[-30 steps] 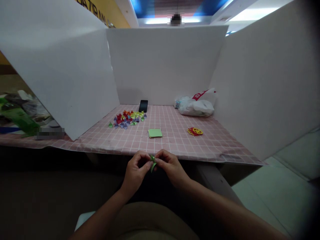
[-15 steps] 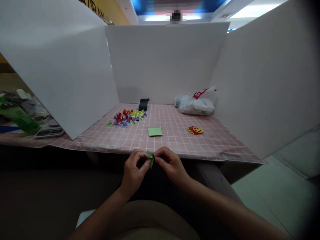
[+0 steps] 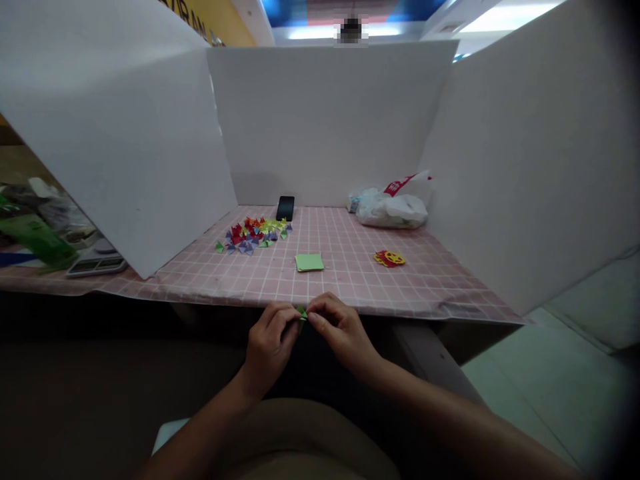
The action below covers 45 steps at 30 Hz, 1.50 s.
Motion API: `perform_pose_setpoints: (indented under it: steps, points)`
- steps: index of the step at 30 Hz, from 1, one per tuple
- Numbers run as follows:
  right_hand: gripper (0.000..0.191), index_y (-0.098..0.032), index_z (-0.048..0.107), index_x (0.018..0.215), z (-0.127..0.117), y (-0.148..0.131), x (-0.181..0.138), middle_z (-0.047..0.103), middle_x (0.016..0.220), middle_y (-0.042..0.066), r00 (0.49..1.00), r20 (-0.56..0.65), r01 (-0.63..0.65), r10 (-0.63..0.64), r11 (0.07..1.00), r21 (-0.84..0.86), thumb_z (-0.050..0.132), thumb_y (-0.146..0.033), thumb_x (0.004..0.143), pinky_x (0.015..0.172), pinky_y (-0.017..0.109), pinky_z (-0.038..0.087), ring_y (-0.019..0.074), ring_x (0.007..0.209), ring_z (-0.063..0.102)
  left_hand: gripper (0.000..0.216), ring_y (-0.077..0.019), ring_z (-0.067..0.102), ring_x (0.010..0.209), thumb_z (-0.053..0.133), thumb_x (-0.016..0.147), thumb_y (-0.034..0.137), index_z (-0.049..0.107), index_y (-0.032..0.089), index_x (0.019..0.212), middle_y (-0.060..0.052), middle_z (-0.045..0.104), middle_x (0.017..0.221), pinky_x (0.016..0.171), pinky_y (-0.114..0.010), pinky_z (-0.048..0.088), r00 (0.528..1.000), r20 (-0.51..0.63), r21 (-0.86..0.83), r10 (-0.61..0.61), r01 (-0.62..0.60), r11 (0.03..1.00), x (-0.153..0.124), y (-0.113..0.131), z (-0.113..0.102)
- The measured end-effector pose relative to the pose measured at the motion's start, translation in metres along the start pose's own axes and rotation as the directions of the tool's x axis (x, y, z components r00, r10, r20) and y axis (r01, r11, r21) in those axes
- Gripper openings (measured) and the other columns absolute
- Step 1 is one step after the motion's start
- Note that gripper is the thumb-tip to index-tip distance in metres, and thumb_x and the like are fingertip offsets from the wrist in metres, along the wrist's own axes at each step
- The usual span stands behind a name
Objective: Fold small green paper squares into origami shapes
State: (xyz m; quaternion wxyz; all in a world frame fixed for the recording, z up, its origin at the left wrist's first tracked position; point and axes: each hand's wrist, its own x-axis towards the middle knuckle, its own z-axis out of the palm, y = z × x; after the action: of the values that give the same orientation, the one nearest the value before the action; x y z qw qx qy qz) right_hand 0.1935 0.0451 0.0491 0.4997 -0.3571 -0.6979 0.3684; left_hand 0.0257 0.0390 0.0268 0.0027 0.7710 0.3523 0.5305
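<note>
Between my two hands, just in front of the table's near edge, is a small folded green paper (image 3: pixel 303 313). My left hand (image 3: pixel 270 340) pinches its left side between thumb and fingers, which cover part of it. My right hand (image 3: pixel 343 333) grips the right side with thumb and forefinger. Beyond my hands, a stack of light green paper squares (image 3: pixel 310 262) lies on the pink checked tablecloth (image 3: pixel 345 287). To its left sits a cluster of small folded paper pieces (image 3: pixel 253 235) in red, orange, yellow, purple and green.
A black phone (image 3: pixel 285 208) lies behind the folded pieces. Yellow and red cut-out shapes (image 3: pixel 389 259) rest to the right, with a white plastic bag (image 3: pixel 393 208) farther back. White panels (image 3: pixel 330 120) enclose the table on three sides. A scale (image 3: pixel 97 265) stands outside the left panel.
The green paper has turned and looks smaller between my fingers. My left fingers have closed farther over it, and my right hand has shifted slightly left.
</note>
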Motion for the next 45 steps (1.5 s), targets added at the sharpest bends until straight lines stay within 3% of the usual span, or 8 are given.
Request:
perform_pose_setpoints:
  steps: [4, 9, 17, 22, 29, 37, 41, 45]
  points:
    - [0.007, -0.019, 0.062, 0.079, 0.002, 0.001, 0.001, 0.057, 0.08, 0.001, 0.986, 0.023, -0.167, 0.166, 0.973, 0.16, 0.064, -0.025, 0.081, 0.074, 0.03, 0.041, 0.0159, 0.078, 0.053, 0.018, -0.0156, 0.062, 0.085, 0.055, 0.087, 0.003, 0.059, 0.018, 0.096, -0.005, 0.061, 0.09, 0.078, -0.027, 0.052, 0.999, 0.019, 0.045, 0.049, -0.05, 0.998, -0.001, -0.001, 0.001]
    - [0.011, -0.019, 0.062, 0.077, 0.005, 0.004, 0.001, 0.056, 0.078, -0.001, 0.948, 0.081, -0.314, 0.307, 0.867, 0.387, 0.07, -0.026, 0.075, 0.072, 0.027, 0.041, 0.0136, 0.075, 0.05, 0.018, -0.0159, 0.062, 0.086, 0.055, 0.087, 0.004, 0.059, 0.018, 0.097, -0.005, 0.061, 0.091, 0.079, -0.027, 0.052, 1.0, 0.015, 0.038, 0.021, -0.022, 0.999, -0.003, -0.002, 0.002]
    - [0.017, -0.017, 0.064, 0.074, 0.008, 0.004, 0.001, 0.058, 0.079, 0.0, 0.903, 0.177, -0.416, 0.391, 0.698, 0.583, 0.075, -0.029, 0.07, 0.069, 0.027, 0.045, 0.0132, 0.072, 0.054, 0.015, -0.016, 0.062, 0.084, 0.057, 0.086, 0.007, 0.06, 0.02, 0.091, -0.003, 0.062, 0.088, 0.077, -0.028, 0.051, 0.997, -0.002, -0.048, -0.083, 0.082, 0.995, -0.002, -0.001, 0.002]
    - [0.02, -0.017, 0.064, 0.075, 0.009, 0.005, 0.0, 0.06, 0.079, 0.001, 0.886, 0.201, -0.446, 0.417, 0.653, 0.612, 0.076, -0.032, 0.071, 0.07, 0.028, 0.046, 0.0131, 0.071, 0.055, 0.012, -0.016, 0.062, 0.083, 0.059, 0.086, 0.009, 0.061, 0.02, 0.088, -0.002, 0.063, 0.086, 0.076, -0.028, 0.05, 0.987, -0.002, -0.125, -0.162, 0.161, 0.979, -0.001, -0.001, 0.003]
    - [0.019, -0.016, 0.062, 0.076, 0.01, 0.01, -0.001, 0.059, 0.075, 0.001, 0.907, 0.17, -0.409, 0.385, 0.713, 0.569, 0.069, -0.034, 0.079, 0.07, 0.027, 0.045, 0.0126, 0.069, 0.054, 0.008, -0.016, 0.063, 0.08, 0.061, 0.084, 0.012, 0.063, 0.02, 0.084, -0.002, 0.065, 0.083, 0.075, -0.027, 0.05, 0.96, 0.036, -0.224, -0.276, 0.277, 0.934, -0.001, -0.004, 0.005]
    - [0.013, -0.021, 0.061, 0.088, 0.002, 0.016, 0.004, 0.059, 0.085, 0.0, 0.979, 0.029, -0.202, 0.203, 0.932, 0.302, 0.067, -0.029, 0.08, 0.076, 0.029, 0.046, 0.0145, 0.078, 0.056, 0.001, -0.0173, 0.064, 0.079, 0.065, 0.081, 0.018, 0.066, 0.018, 0.082, -0.003, 0.067, 0.083, 0.073, -0.027, 0.051, 0.826, 0.137, -0.436, -0.547, 0.546, 0.716, 0.001, -0.003, 0.007]
    - [0.013, -0.023, 0.063, 0.091, 0.001, 0.019, 0.006, 0.056, 0.091, 0.001, 0.997, 0.055, -0.068, 0.06, 0.986, 0.154, 0.068, -0.024, 0.079, 0.074, 0.029, 0.047, 0.0144, 0.079, 0.056, 0.005, -0.0178, 0.064, 0.081, 0.065, 0.081, 0.019, 0.068, 0.018, 0.085, -0.003, 0.067, 0.085, 0.074, -0.028, 0.052, 0.847, 0.123, -0.445, -0.516, 0.512, 0.735, 0.003, -0.004, 0.007]
    - [0.005, -0.022, 0.062, 0.086, 0.002, 0.016, 0.006, 0.055, 0.086, 0.001, 1.0, 0.024, -0.006, 0.005, 1.0, 0.024, 0.063, -0.02, 0.082, 0.071, 0.029, 0.045, 0.015, 0.077, 0.054, 0.007, -0.018, 0.065, 0.08, 0.065, 0.08, 0.018, 0.068, 0.019, 0.087, -0.003, 0.068, 0.084, 0.073, -0.028, 0.052, 0.879, 0.113, -0.411, -0.463, 0.465, 0.784, 0.005, -0.007, 0.007]
